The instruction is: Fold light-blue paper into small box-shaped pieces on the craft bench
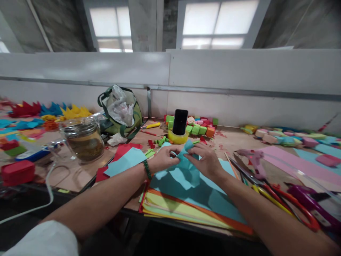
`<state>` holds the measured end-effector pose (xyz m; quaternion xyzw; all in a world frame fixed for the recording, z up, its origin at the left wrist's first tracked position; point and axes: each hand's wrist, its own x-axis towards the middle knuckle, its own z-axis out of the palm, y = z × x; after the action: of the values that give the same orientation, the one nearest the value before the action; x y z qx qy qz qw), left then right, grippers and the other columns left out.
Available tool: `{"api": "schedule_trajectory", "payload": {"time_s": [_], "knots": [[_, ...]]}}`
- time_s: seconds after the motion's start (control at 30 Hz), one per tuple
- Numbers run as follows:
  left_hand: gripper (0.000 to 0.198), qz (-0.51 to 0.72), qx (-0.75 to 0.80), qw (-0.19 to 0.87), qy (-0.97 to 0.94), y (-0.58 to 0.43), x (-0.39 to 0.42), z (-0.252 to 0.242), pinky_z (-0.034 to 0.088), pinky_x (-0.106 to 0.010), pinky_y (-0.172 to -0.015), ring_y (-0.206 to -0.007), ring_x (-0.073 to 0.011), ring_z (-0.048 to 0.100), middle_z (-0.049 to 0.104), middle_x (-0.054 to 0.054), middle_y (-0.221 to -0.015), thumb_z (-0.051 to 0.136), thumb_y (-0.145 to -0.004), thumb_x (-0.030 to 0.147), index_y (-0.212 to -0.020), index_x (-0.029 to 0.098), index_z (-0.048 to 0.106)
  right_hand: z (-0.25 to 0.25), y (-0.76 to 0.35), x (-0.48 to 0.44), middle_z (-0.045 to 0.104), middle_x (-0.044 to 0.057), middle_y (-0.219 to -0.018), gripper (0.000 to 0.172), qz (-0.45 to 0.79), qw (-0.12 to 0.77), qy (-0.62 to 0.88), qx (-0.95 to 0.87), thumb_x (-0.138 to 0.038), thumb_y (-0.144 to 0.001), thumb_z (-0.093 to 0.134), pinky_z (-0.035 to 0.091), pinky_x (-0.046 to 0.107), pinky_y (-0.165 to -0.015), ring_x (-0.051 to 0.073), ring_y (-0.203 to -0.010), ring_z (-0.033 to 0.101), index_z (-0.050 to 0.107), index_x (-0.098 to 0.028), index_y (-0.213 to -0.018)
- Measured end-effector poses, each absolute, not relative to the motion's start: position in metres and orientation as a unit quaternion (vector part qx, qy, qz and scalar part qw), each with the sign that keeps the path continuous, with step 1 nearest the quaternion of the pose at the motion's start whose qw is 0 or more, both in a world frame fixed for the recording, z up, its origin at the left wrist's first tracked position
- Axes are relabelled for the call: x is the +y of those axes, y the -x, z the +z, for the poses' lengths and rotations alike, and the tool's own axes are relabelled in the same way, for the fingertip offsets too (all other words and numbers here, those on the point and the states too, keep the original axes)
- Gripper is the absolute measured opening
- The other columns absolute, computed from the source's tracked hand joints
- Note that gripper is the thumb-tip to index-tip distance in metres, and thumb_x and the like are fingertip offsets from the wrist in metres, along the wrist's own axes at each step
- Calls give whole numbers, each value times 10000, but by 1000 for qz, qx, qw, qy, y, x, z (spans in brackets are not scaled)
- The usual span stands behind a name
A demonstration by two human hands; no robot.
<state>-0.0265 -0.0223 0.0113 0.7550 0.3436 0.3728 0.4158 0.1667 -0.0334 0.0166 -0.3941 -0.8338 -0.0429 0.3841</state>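
Both hands meet over a stack of coloured paper [165, 204] at the table's front edge. My left hand [166, 159], with a dark green beaded bracelet [147, 169] at the wrist, pinches a crumpled piece of light blue paper [188, 167] from its left side. My right hand [204, 158] grips the same paper from the right, with fingers bent at its upper part. The piece is folded and ruffled, its lower edge spreading over the blue sheet [207, 195] that tops the stack. Some fingertips are hidden behind the paper.
A phone [180, 122] stands in a yellow tape roll [177, 137] ahead. To the right lie scissors [290, 202], a pink glue gun [254, 161] and a purple glue gun [314, 204]. Leftward are a glass jar [84, 142], a green bag [133, 121] and a white cord [49, 188].
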Motion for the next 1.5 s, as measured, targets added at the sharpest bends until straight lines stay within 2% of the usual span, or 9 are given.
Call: {"api": "schedule_trajectory", "payload": {"time_s": [0.27, 0.6, 0.67, 0.77, 0.87, 0.93, 1.07, 1.33, 1.5], "knots": [[71, 376, 398, 386, -742, 21, -27, 10, 339, -189, -532, -577, -90, 432, 473, 39, -556, 546, -645, 162, -615, 123, 597, 18, -162, -38, 625, 42, -711, 128, -65, 351, 365, -860, -230, -819, 603, 427, 308, -654, 189, -713, 541, 609, -216, -692], [149, 373, 425, 395, -723, 23, -19, 4, 319, -194, -511, -557, -90, 413, 502, 34, -555, 639, -617, 264, -622, 115, 640, 16, -161, -38, 619, 51, -731, 129, -51, 341, 360, -867, -187, -840, 573, 436, 322, -677, 199, -741, 552, 607, -208, -717], [169, 375, 427, 394, -722, 23, -18, 2, 328, -200, -519, -557, -95, 423, 508, 30, -546, 639, -622, 285, -619, 116, 647, 17, -160, -38, 631, 70, -816, 33, -54, 375, 374, -846, -183, -797, 602, 453, 360, -751, 232, -845, 567, 604, -210, -776], [171, 375, 428, 388, -725, 23, -19, 1, 341, -208, -529, -553, -102, 436, 526, 24, -536, 630, -623, 281, -636, 114, 670, 17, -159, -38, 623, 109, -1053, 425, 8, 449, 417, -790, -237, -683, 714, 469, 413, -823, 269, -966, 575, 567, -200, -1080], [184, 369, 424, 387, -731, 22, -24, 3, 331, -206, -512, -536, -99, 433, 532, 25, -527, 634, -622, 289, -643, 111, 679, 18, -158, -37, 665, 37, -876, 668, 148, 432, 439, -774, -259, -632, 763, 499, 344, -688, 204, -743, 613, 498, -208, -1244], [197, 363, 419, 389, -736, 21, -26, 3, 315, -204, -497, -526, -95, 423, 521, 28, -512, 639, -626, 302, -625, 109, 677, 20, -157, -37, 656, -3, -718, 495, 189, 415, 433, -777, -232, -650, 743, 483, 303, -633, 172, -656, 596, 598, -198, -1121], [172, 350, 403, 401, -745, 19, -28, 1, 325, -201, -504, -531, -93, 438, 532, 30, -515, 616, -642, 259, -625, 103, 688, 22, -155, -40, 687, 20, -712, 55, 192, 436, 382, -792, -233, -710, 673, 476, 283, -620, 153, -641, 590, 677, -186, -738], [101, 386, 402, 410, -722, 23, -20, 2, 353, -205, -542, -563, -99, 463, 555, 23, -545, 600, -619, 185, -595, 109, 662, 13, -160, -30, 701, 78, -943, 347, 312, 482, 403, -713, -343, -737, 676, 516, 318, -720, 191, -817, 651, 630, -179, -1039], [104, 421, 407, 417, -695, 25, -14, 2, 384, -210, -555, -597, -115, 498, 599, -1, -615, 597, -608, 174, -642, 103, 664, 5, -172, -13, 644, 8, -630, 248, 355, 414, 420, -726, -386, -706, 680, 419, 249, -504, 130, -539, 545, 683, -146, -769]]}}
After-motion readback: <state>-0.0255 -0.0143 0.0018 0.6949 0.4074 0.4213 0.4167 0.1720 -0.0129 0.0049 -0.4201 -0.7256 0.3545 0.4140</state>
